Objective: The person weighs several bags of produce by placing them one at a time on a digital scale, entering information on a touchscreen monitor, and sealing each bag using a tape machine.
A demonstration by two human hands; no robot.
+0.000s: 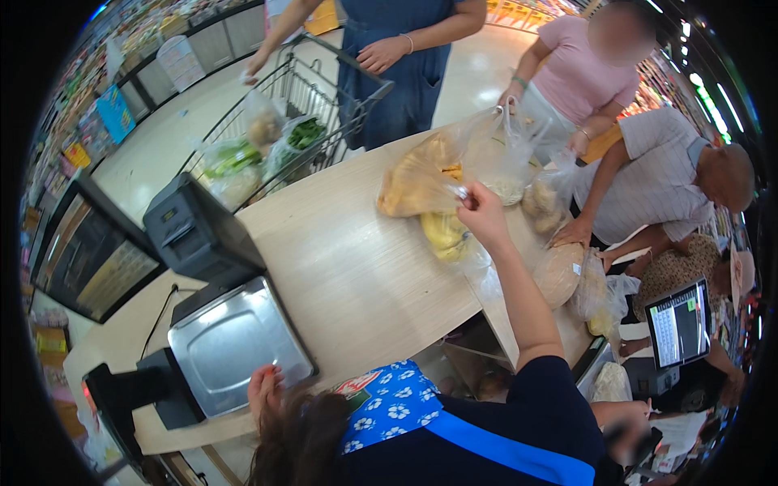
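With its arm stretched over the wooden counter (340,261), my right hand (483,212) pinches the gathered top of a clear plastic bag of yellow-orange produce (413,176). Beneath and beside that bag lies a bag of yellow fruit (447,234). My left hand (265,386) is at the near edge of the scale's metal weighing plate (243,346), fingers curled; whether they touch the plate I cannot tell, and nothing shows in them. Further right on the counter are a bag with pale produce (498,164), a bag of round brown produce (541,203) and a large bagged tan item (556,273).
A dark scale housing and printer (197,231) stand left. Across the counter, a shopping cart (292,79) holds bagged vegetables, with a person in a blue dress (395,73) beside it. Several people crowd the right end, their hands on bags. A monitor (678,325) stands at right.
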